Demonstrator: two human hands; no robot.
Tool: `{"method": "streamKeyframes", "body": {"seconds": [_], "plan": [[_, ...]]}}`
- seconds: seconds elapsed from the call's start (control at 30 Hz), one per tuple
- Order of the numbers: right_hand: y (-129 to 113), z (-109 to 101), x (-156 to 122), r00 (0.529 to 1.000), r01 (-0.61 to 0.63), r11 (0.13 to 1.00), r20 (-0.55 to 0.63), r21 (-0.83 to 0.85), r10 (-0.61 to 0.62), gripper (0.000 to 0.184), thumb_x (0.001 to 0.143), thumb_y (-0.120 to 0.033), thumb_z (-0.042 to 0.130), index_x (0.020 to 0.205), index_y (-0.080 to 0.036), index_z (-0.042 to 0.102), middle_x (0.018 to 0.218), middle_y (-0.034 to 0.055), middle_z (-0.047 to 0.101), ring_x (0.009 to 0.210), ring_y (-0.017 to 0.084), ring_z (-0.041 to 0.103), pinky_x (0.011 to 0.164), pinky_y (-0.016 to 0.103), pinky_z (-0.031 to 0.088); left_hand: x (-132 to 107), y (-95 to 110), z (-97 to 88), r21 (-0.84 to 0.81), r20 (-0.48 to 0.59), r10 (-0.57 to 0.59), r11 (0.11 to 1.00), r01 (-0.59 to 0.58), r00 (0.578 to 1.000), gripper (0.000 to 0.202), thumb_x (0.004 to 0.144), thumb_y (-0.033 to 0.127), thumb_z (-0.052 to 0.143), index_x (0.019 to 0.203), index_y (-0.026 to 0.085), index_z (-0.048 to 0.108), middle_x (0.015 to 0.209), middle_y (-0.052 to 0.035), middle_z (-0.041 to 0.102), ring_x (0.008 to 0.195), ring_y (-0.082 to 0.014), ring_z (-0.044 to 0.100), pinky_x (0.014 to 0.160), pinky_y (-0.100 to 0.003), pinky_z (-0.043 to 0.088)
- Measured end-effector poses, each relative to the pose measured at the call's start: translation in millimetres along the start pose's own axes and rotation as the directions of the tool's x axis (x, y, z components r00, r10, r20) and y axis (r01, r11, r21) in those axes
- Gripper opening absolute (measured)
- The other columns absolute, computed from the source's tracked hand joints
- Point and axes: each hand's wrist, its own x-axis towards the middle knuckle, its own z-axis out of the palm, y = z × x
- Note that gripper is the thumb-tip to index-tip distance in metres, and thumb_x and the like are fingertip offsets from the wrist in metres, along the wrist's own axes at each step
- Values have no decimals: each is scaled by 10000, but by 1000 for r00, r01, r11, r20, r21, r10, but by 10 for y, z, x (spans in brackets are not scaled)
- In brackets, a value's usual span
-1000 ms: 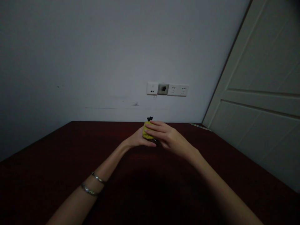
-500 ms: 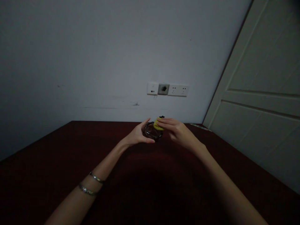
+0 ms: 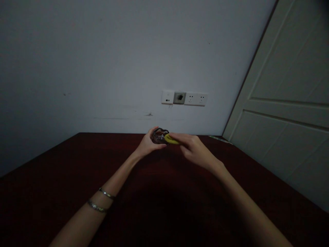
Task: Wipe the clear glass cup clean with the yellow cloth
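My left hand grips a dark, clear glass dish, round with a wavy rim and much like an ashtray. Its thumb and fingers close around the left side of the glass, which is tilted above the table. A yellow sponge or folded cloth is pinched in my right hand. The yellow piece presses on the right edge of the glass. My right fingers lie over its top, hiding part of it, and I cannot make out its exact kind.
Below the hands is a dark red table, its far edge against a pale wall. White sockets and a grey switch plate sit on the wall. A panelled door stands at the right. A thin strip lies at the far right corner.
The glass dish has moved a little left and up and is tilted differently. My right hand has followed leftward, with the yellow piece now flatter against the rim.
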Motion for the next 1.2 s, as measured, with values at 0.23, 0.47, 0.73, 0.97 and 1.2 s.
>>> {"method": "streamKeyframes", "body": {"seconds": [0.23, 0.47, 0.73, 0.97, 1.2], "plan": [[389, 51, 83, 707, -526, 638, -129, 562, 696, 585, 627, -90, 480, 1189, -182, 616, 1125, 61, 688, 986, 231, 639, 853, 377, 514, 34, -43, -37, -11, -52, 67, 998, -68, 996, 716, 476, 244, 854, 1068, 159, 462, 1082, -105, 605, 1005, -247, 610, 988, -488, 411], [241, 248, 128, 689, -531, 273, 220, 802, 691, 507, 552, -107, 497, 1028, -141, 670, 805, 40, 721, 651, 163, 640, 572, 239, 486, 29, -31, 32, -50, -27, 94, 994, -96, 995, 717, 480, 260, 850, 1053, 165, 431, 1074, -99, 597, 985, -235, 609, 957, -481, 434], [84, 276, 150, 668, -451, 138, 231, 882, 708, 516, 517, -117, 490, 1010, -105, 644, 775, 59, 698, 563, 160, 597, 455, 242, 447, 38, -58, -3, 77, 14, 90, 993, -90, 996, 679, 514, 300, 840, 1060, 140, 470, 1093, -122, 590, 986, -235, 605, 953, -491, 436], [118, 284, 151, 636, -424, 169, 160, 890, 755, 557, 504, -103, 481, 1034, -123, 651, 809, 44, 712, 621, 167, 615, 479, 232, 445, 31, -55, 2, 179, 44, 99, 978, -105, 994, 714, 523, 264, 834, 1125, 130, 473, 1143, -149, 570, 1068, -278, 582, 968, -527, 429], [140, 317, 155, 589, -455, 177, 146, 873, 795, 666, 504, -107, 486, 1158, -133, 604, 948, 64, 713, 624, 152, 594, 495, 235, 448, 21, -72, 8, 190, 14, 151, 970, -151, 988, 723, 512, 250, 838, 1130, 135, 480, 1145, -139, 570, 1080, -285, 577, 974, -534, 426]]}}
